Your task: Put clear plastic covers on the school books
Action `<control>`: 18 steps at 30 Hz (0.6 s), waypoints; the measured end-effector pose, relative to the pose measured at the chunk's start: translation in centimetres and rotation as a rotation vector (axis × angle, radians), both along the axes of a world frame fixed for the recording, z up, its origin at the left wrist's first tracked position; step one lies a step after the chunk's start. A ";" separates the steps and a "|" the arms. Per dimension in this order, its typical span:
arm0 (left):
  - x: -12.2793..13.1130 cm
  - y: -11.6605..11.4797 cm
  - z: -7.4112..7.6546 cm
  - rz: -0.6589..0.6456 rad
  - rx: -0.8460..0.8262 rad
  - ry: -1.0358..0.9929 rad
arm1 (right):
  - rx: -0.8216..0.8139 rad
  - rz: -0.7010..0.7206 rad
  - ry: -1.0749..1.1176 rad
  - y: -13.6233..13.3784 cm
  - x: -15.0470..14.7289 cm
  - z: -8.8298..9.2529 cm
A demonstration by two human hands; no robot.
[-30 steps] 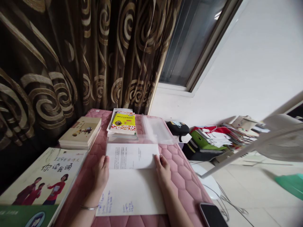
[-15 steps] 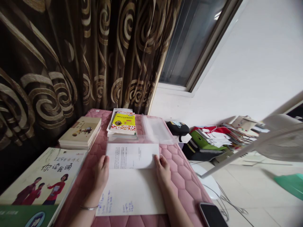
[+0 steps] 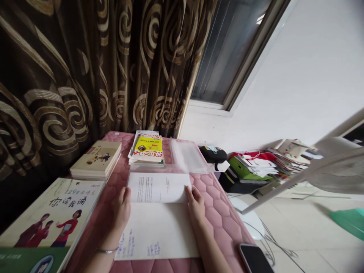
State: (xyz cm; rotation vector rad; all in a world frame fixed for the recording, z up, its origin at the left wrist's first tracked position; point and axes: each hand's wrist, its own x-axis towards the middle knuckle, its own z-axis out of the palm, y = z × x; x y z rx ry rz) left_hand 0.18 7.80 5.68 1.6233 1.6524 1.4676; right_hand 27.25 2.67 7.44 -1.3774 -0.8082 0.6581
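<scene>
An open book (image 3: 159,227) lies turned sideways on the pink quilted pad in front of me. Its far page carries printed text, and the near page is mostly blank with blue handwriting by the lower left edge. My left hand (image 3: 122,206) grips the book's left edge, thumb on top and fingers hidden beneath. On the opposite edge, my right hand (image 3: 195,203) holds the book the same way, its fingers curled. Just beyond the book lie clear plastic sheets (image 3: 189,155) and a small pile topped by a yellow, white and red book (image 3: 148,145).
Left of me are a large picture-cover book (image 3: 54,212) and a stack of beige books (image 3: 96,158). A phone (image 3: 254,258) rests at the pad's right edge (image 3: 224,216). Beyond it stand a white fan (image 3: 335,167), cables and piled papers (image 3: 257,165). A patterned curtain (image 3: 113,68) hangs behind.
</scene>
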 end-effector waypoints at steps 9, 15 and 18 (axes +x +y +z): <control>0.0 -0.3 0.5 -0.059 -0.065 -0.050 | -0.051 -0.020 -0.089 -0.1 -0.2 0.7; 0.0 -0.2 0.1 -0.060 -0.110 -0.050 | -0.052 -0.024 -0.116 -0.2 -0.1 0.8; 0.0 -0.1 -0.2 -0.058 -0.100 -0.053 | -0.048 -0.010 -0.090 -0.2 0.0 0.6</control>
